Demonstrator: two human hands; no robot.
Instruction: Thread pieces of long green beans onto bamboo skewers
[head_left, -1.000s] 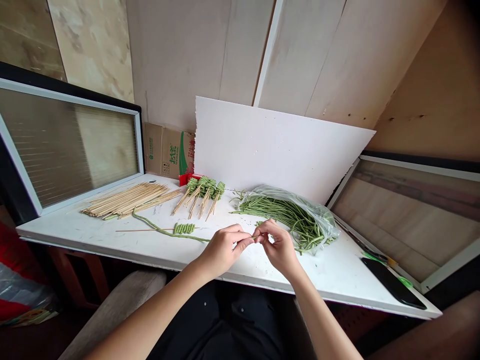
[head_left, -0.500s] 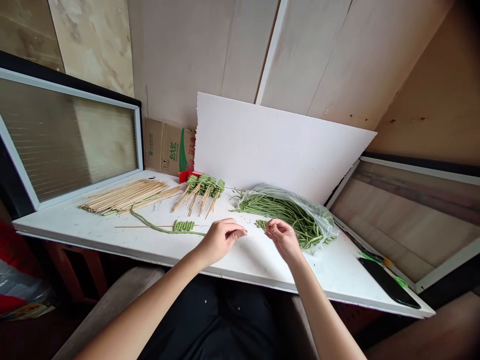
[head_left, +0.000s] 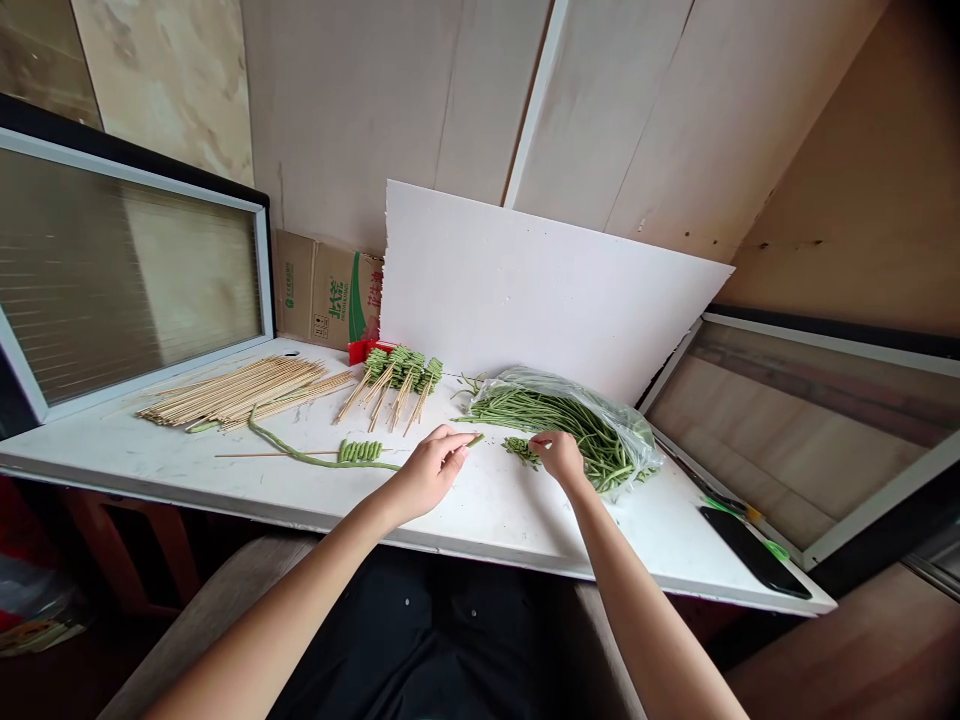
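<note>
My left hand (head_left: 429, 474) pinches a long green bean (head_left: 300, 456), whose tip sticks out past the fingers while the rest trails left over the table. Beside that bean, a folded bean (head_left: 360, 452) sits on a thin wooden skewer (head_left: 251, 456). My right hand (head_left: 559, 455) is closed at the fingertips over a small pile of bean bits (head_left: 519, 449); whatever it holds is too small to make out. Just behind it, a clear plastic bag (head_left: 630, 432) holds many long beans (head_left: 555, 415). Several finished bean skewers (head_left: 405, 370) are stacked farther back.
Bare skewers (head_left: 240, 390) lie in a heap at the left of the white table (head_left: 480, 530). A cardboard box (head_left: 322, 290) and white board (head_left: 540, 280) stand behind. A black phone (head_left: 752, 550) rests at the right edge, near scissors (head_left: 724, 497).
My right hand has moved down and slightly left to the bean bits. My left hand now shows a longer green tip beyond its fingers. The view has shifted slightly.
</note>
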